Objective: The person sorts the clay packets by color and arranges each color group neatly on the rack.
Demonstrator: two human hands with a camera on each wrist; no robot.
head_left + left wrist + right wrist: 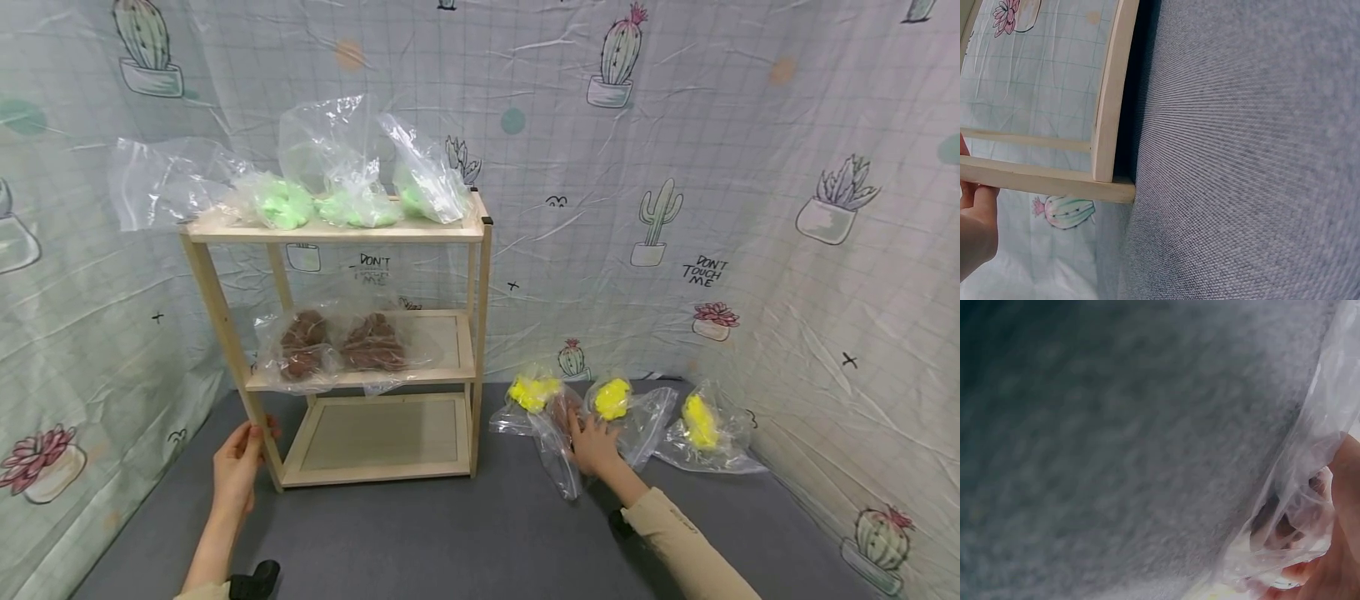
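Observation:
My left hand (238, 468) grips the front left post of a small wooden shelf rack (378, 479), low down near the bottom board. The left wrist view shows the fingers round that post (1035, 177). Over on the right, my right hand (597, 448) holds a clear plastic bag with a brown lump (562, 410) inside, lying between bags of yellow lumps. In the right wrist view thumb and fingers stand on either side of the crinkled bag (1310, 506), its contents partly hidden.
Bags of light green lumps (283, 202) lie on the top board, and two bags of brown lumps (373, 342) on the middle one. Bags with yellow lumps (701, 421) rest on the grey table (420, 542). A cactus-print curtain (555, 250) surrounds it.

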